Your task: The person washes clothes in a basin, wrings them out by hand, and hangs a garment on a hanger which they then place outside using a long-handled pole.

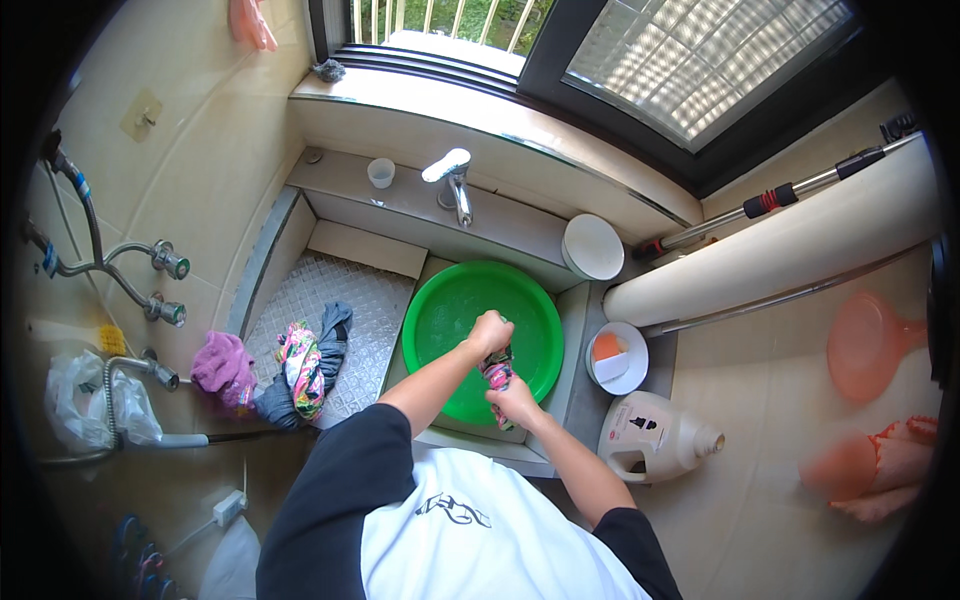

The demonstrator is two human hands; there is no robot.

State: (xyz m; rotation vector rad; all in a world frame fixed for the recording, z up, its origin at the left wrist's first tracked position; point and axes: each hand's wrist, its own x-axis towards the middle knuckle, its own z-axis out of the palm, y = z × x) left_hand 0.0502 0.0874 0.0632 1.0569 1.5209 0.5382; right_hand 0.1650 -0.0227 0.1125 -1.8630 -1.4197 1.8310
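My left hand (492, 332) and my right hand (514, 401) both grip a twisted, multicoloured patterned cloth (496, 370), the left on its far end and the right nearer my body. The cloth is above a round green plastic basin (420, 379), which stands in the sink and has some liquid in it. To the left, on the textured washboard surface (367, 330), lie a twisted pink, green and white patterned cloth (303, 367) and a grey-blue cloth (334, 337) bundled together. A purple cloth (222, 367) hangs at the sink's left edge.
A chrome faucet (459, 196) stands behind the basin, with a small white cup (381, 173) to its left. On the right are a white bowl (592, 247), another bowl (639, 367) holding an orange and white item, and a large detergent jug (652, 439). Valves (169, 261) jut from the left wall.
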